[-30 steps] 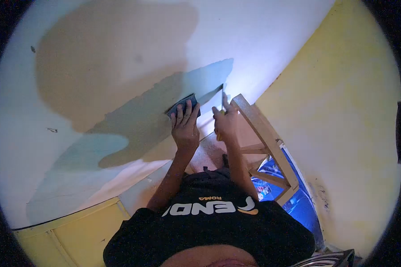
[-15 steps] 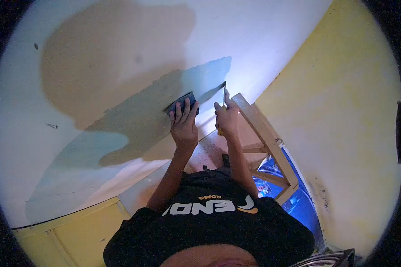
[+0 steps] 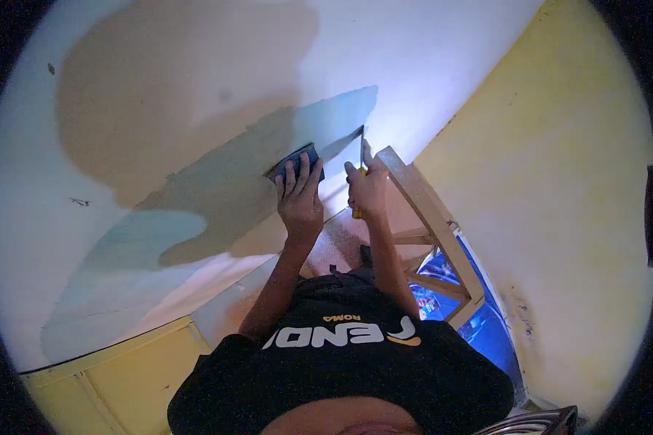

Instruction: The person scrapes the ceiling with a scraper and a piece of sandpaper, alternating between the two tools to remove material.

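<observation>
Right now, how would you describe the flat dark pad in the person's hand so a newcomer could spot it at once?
Start at the pale white surface and find the grey-green wet patch across it. At that patch's lower edge the left hand presses the dark pad flat. Unlike the thin scraper blade in the right hand, it is broad, rectangular and blue-black.

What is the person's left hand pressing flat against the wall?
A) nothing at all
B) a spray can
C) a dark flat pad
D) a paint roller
C: the left hand presses a dark flat pad against the grey-green patch on the wall, with fingers spread over it.
</observation>
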### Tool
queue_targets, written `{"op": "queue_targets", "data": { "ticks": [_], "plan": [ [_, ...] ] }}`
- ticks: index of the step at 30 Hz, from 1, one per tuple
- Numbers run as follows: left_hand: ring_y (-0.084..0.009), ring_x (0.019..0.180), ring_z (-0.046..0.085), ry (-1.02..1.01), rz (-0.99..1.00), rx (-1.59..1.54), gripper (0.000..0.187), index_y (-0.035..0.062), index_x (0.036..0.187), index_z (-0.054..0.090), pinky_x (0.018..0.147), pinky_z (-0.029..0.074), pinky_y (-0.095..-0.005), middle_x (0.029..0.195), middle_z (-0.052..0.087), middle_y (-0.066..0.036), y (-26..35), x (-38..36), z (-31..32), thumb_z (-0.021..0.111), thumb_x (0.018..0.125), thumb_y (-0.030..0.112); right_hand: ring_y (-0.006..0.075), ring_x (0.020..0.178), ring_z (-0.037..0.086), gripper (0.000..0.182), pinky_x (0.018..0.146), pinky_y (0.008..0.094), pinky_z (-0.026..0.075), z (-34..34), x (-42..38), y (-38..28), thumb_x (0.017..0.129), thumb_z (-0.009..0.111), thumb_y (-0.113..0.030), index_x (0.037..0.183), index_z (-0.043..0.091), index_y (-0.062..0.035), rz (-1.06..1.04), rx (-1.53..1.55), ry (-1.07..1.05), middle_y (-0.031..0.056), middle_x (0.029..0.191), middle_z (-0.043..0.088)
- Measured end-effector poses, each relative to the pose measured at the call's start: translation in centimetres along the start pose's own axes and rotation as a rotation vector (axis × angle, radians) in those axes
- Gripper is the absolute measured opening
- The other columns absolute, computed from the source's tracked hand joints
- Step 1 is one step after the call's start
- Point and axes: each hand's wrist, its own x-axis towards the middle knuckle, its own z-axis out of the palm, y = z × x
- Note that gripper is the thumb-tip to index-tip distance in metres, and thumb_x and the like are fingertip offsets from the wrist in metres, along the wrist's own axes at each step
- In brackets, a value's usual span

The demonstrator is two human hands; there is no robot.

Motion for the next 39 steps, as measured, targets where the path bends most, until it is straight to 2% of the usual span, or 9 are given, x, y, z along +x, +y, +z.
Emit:
{"op": "queue_targets", "data": {
  "ticks": [3, 8, 14, 19, 25, 28, 31, 34, 39],
  "plan": [
    [-0.0418, 0.144, 0.036, 0.008, 0.0, -0.02, 0.044, 0.0188, 0.14, 0.059, 0.119, 0.022, -0.0584, 0.155, 0.045, -0.009, -0.1, 0.3, 0.1, 0.051, 0.098, 0.012, 0.0093, 0.055, 0.052, 0.069, 0.048, 0.028, 0.045, 0.9, 0.1, 0.5, 0.086, 0.068, -0.007, 0.15, 0.043, -0.0017, -0.209, -0.057, 0.023, 0.0025, 0.067, 0.059],
    [-0.0415, 0.145, 0.035, 0.0, 0.01, -0.044, 0.045, 0.0185, 0.141, 0.058, 0.119, 0.021, -0.0578, 0.155, 0.044, -0.01, -0.2, 0.0, -0.2, 0.051, 0.097, 0.011, 0.0116, 0.053, 0.053, 0.07, 0.051, 0.0278, 0.049, 0.4, -1.1, -0.9, 0.085, 0.07, -0.009, 0.149, 0.043, 0.0002, 0.016, 0.133, -0.036, 0.0022, 0.064, 0.055],
    [-0.0374, 0.144, 0.038, 0.019, 0.006, -0.022, 0.049, 0.0199, 0.141, 0.058, 0.119, 0.023, -0.0554, 0.155, 0.046, -0.007, -0.4, 0.1, 0.2, 0.052, 0.094, 0.009, 0.0114, 0.058, 0.056, 0.064, 0.049, 0.0274, 0.049, 1.5, -1.1, 0.3, 0.091, 0.07, -0.013, 0.149, 0.045, -0.0025, -0.113, -0.049, 0.049, 0.0068, 0.079, 0.056],
    [-0.0308, 0.142, 0.043, 0.048, 0.011, 0.05, 0.054, 0.0227, 0.14, 0.06, 0.118, 0.028, -0.0512, 0.154, 0.047, -0.003, -0.4, 0.1, 0.5, 0.057, 0.088, 0.007, 0.0117, 0.046, 0.052, 0.06, 0.039, 0.0279, 0.047, 1.1, -0.6, -1.9, 0.099, 0.061, -0.023, 0.153, 0.039, -0.0092, 0.119, 0.094, 0.025, 0.0062, 0.075, 0.055],
    [-0.0309, 0.14, 0.044, 0.007, 0.017, 0.073, 0.058, 0.0224, 0.142, 0.058, 0.117, 0.03, -0.051, 0.154, 0.047, -0.003, -0.4, 0.1, 0.1, 0.059, 0.087, 0.007, 0.0085, 0.04, 0.048, 0.054, 0.032, 0.0241, 0.04, 1.4, -2.0, -1.5, 0.107, 0.045, -0.024, 0.157, 0.029, -0.0134, 0.129, 0.488, -0.072, 0.0015, 0.07, 0.05],
    [-0.0318, 0.14, 0.045, -0.012, -0.001, 0.068, 0.057, 0.0214, 0.142, 0.058, 0.116, 0.031, -0.0514, 0.154, 0.048, -0.004, -0.5, 0.2, 0.4, 0.059, 0.087, 0.008, 0.0081, 0.038, 0.044, 0.053, 0.031, 0.0241, 0.039, 1.7, -1.4, -0.5, 0.107, 0.044, -0.023, 0.157, 0.03, -0.0128, 0.119, 0.519, -0.082, 0.0008, 0.069, 0.048],
    [-0.0332, 0.139, 0.045, 0.063, 0.056, 0.068, 0.057, 0.0195, 0.143, 0.057, 0.116, 0.031, -0.0523, 0.154, 0.047, -0.005, -1.0, 0.1, 1.0, 0.059, 0.087, 0.009, 0.0067, 0.042, 0.042, 0.052, 0.037, 0.0233, 0.037, 2.8, -1.4, -0.3, 0.105, 0.048, -0.017, 0.153, 0.036, -0.0009, 0.057, 0.557, 0.023, -0.0004, 0.063, 0.049],
    [-0.0345, 0.14, 0.045, 0.052, 0.058, 0.054, 0.057, 0.0183, 0.142, 0.057, 0.116, 0.03, -0.0531, 0.154, 0.046, -0.007, -0.8, 0.0, 0.8, 0.057, 0.087, 0.007, 0.0057, 0.046, 0.042, 0.053, 0.04, 0.022, 0.036, 2.3, -1.0, -1.7, 0.104, 0.049, -0.016, 0.153, 0.036, -0.0015, 0.127, 0.446, 0.05, -0.0017, 0.061, 0.048],
    [-0.0354, 0.14, 0.044, 0.038, 0.042, 0.014, 0.057, 0.018, 0.142, 0.058, 0.116, 0.029, -0.0547, 0.154, 0.046, -0.007, -0.7, 0.3, 0.4, 0.055, 0.086, 0.005, 0.0093, 0.035, 0.041, 0.053, 0.029, 0.0252, 0.036, 1.3, -0.5, -1.1, 0.107, 0.043, -0.027, 0.154, 0.033, -0.0063, 0.161, 0.531, -0.049, 0.0006, 0.062, 0.046]
  ]
}}
